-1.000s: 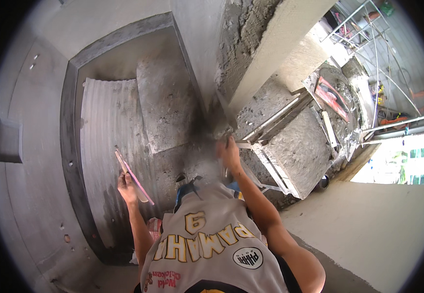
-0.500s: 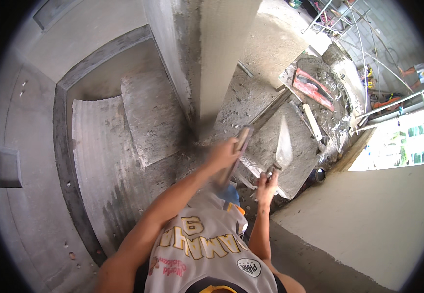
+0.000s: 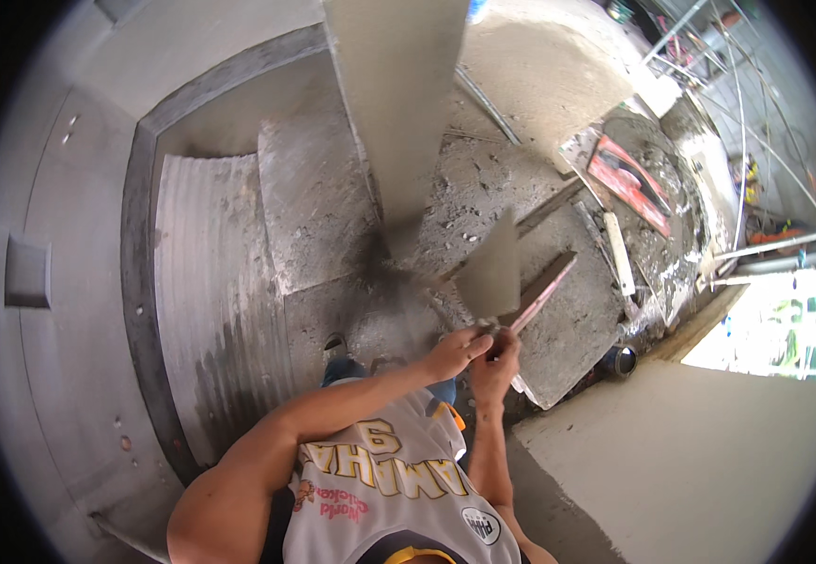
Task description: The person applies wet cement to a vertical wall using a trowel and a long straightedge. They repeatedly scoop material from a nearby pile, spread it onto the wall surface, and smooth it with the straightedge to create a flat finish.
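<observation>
Both hands meet just in front of my shirt. My left hand (image 3: pixel 459 353) is closed at the base of a pointed trowel (image 3: pixel 494 273), whose grey blade stands up ahead of the fingers. Pressed against it, my right hand (image 3: pixel 496 368) is closed at the lower end of a narrow reddish float (image 3: pixel 547 289), seen edge-on and slanting up to the right. Where the fingers overlap, the handles are hidden. Beneath the tools lies a mortar-covered board (image 3: pixel 567 343).
A red float (image 3: pixel 629 183) rests on wet mortar at the right, near a pale-handled tool (image 3: pixel 618 252). A concrete column (image 3: pixel 398 113) rises ahead. Corrugated sheet (image 3: pixel 215 282) lies left. A dark round container (image 3: pixel 620 360) stands beside the board; scaffold poles (image 3: pixel 774 246) stand far right.
My hands have come together from apart. The narrow float has moved right, from my left hand to beside my right; the trowel blade has shifted left, to above my left hand.
</observation>
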A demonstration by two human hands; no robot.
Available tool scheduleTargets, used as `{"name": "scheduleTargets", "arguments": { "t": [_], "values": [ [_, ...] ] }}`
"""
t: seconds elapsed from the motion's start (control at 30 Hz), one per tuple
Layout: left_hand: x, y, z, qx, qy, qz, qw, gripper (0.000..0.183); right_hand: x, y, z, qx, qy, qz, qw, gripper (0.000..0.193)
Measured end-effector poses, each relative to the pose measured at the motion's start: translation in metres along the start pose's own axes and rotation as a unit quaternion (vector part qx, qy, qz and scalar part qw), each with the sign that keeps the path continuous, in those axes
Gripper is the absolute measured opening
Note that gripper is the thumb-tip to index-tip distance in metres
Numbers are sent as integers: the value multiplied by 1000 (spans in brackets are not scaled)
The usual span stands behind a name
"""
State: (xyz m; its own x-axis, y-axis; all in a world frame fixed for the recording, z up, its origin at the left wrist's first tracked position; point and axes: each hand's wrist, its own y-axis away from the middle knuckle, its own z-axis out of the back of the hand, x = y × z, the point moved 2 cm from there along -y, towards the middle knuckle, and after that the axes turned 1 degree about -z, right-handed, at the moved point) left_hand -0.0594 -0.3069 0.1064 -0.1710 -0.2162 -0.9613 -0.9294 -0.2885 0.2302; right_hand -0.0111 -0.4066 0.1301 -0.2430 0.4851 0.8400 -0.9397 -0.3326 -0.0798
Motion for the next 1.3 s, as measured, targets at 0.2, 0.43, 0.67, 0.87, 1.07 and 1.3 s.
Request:
{"name": "scheduleTargets", "arguments": {
  "t": [0.2,0.43,0.67,0.87,1.07,1.3],
  "values": [
    [36,46,73,-196,2,-18,980,45,31,9,-52,228,-85,148,958,30],
    [29,71,188,-382,-421,17,822,51,-67,-44,37,-127,55,113,984,8],
    [-29,37,202,-390,-401,-120,820,40,-132,-32,54,-199,161,64,964,20],
    [16,24,196,-365,-383,-67,846,39,-126,-36,44,-192,214,48,956,19],
    [-17,26,170,-351,-348,-46,868,36,-128,-32,45,-190,226,53,954,22],
    [-38,20,159,-355,-304,-54,883,31,-126,-36,43,-183,256,79,946,26]
  ]
}}
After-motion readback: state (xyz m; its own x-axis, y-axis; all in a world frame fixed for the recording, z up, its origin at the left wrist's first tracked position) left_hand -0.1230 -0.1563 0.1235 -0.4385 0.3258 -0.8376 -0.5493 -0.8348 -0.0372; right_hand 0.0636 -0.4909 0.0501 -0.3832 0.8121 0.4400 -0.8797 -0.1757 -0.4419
